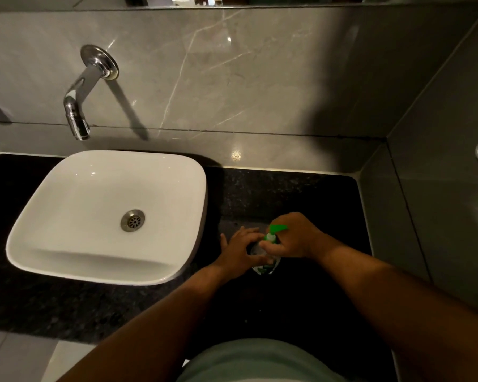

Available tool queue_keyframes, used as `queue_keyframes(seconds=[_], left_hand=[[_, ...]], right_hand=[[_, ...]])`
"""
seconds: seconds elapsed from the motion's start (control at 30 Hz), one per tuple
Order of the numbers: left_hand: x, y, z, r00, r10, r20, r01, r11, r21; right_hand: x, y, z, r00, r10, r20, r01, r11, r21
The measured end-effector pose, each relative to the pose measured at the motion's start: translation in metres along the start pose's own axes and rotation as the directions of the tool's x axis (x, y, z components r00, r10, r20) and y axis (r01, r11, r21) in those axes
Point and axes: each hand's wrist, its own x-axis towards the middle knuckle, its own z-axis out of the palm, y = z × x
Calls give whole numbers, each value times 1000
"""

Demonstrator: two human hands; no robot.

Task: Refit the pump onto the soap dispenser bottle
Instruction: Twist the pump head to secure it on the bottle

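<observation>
Dark speckled stone forms the worktop (pixel 301 194) of a bathroom vanity, seen from above by a person looking down at their own bare arms. Near the front right of this worktop stands a small clear bottle (pixel 265 267), upright as far as can be seen, with a printed label low on its side. How much soap it holds cannot be told, since both hands cover most of it. On top of the bottle sits the pump (pixel 275 232), with a bright green nozzle and a white and green collar at the neck. Whether the collar is fully seated cannot be told.

The left hand (pixel 239 250) wraps around the bottle's body from the left, its grip closed on the clear plastic with fingers spread across the front. The right hand (pixel 294 239) comes in from the right, its grip closed around the pump's collar, the thumb and fingertips pinching just below the green nozzle. The two hands touch each other at the bottle's neck.

Left of the bottle, well apart, a white square basin (pixel 53 244) rests on the worktop. It is empty and dry-looking, with a round metal drain (pixel 132 220) at its centre. Above the basin, a chrome spout (pixel 79 106) juts from a grey marble-patterned wall (pixel 260 64). A pale green shirt (pixel 254 359) shows at the bottom edge.
</observation>
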Motion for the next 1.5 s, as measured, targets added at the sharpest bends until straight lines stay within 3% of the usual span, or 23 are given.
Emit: queue_keyframes(seconds=[0.3, 0.5, 0.7, 0.87, 0.97, 1.07, 1.13, 1.2, 1.3, 1.5], left_hand=[[1, -3, 6, 990, -29, -140, 40, 997, 71], [3, -1, 13, 986, -52, -157, 73, 989, 131], [-1, -5, 18, 987, -22, -162, 40, 993, 108], [1, 3, 12, 977, -90, -195, 103, 993, 59], [2, 7, 9, 976, -102, -191, 103, 995, -3], [7, 10, 5, 976, -66, -209, 64, 998, -18], [7, 10, 5, 969, -50, -240, 39, 998, -53], [7, 7, 8, 963, -36, -268, 14, 997, -82], [5, 1, 13, 957, -9, -289, -3, 999, -41], [3, 1, 11, 965, 6, -262, -2, 1000, 15]], right_hand=[[-1, -22, 12, 965, 206, -161, -227, 966, -125], [-6, -37, 26, 851, 495, -175, -507, 861, -29], [-15, -45, 26, 807, 556, -197, -562, 827, 32], [-14, -54, 18, 770, 621, -144, -607, 784, 132], [-20, -55, 11, 746, 666, -13, -643, 725, 247], [-33, -43, 1, 678, 705, 207, -722, 586, 368], [-43, -34, -11, 647, 713, 270, -735, 490, 468], [-49, -29, -26, 667, 720, 190, -655, 446, 609], [-45, -36, -50, 713, 700, 51, -521, 479, 707], [-24, -56, -66, 808, 576, 124, -521, 599, 608]])
